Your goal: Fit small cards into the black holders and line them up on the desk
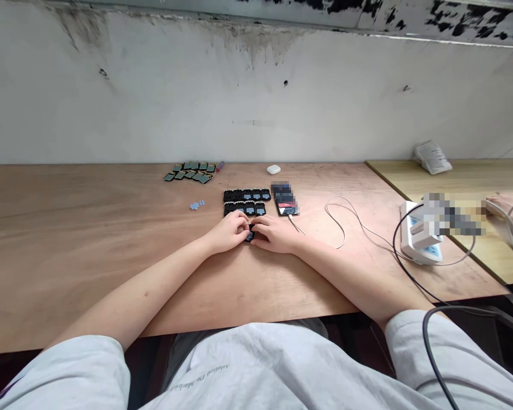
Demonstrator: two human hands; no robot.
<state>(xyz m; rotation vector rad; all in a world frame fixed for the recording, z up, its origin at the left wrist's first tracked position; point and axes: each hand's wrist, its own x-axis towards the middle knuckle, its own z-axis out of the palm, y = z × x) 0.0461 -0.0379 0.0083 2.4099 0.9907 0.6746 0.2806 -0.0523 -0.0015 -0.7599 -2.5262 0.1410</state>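
A small black plastic casing (250,235) with a light-blue patch inside sits between my hands, low over the wooden table. My left hand (229,232) is closed at its left edge, fingertips bent over the top. From the other side, my right hand (277,233) grips the same casing with thumb and fingers. Much of the casing is hidden by my fingers. Just beyond are two rows of similar black casings (247,195), several with blue pads inside. A few loose light-blue pads (195,205) lie to the left.
Several small screen-like modules (190,175) lie at the back left beside a purple tube-like item (220,167). A white earbud case (273,169), a plugged-in phone (285,199) and its cable (343,199) are nearby. At right are a power strip (410,230) and another person's hand (502,203).
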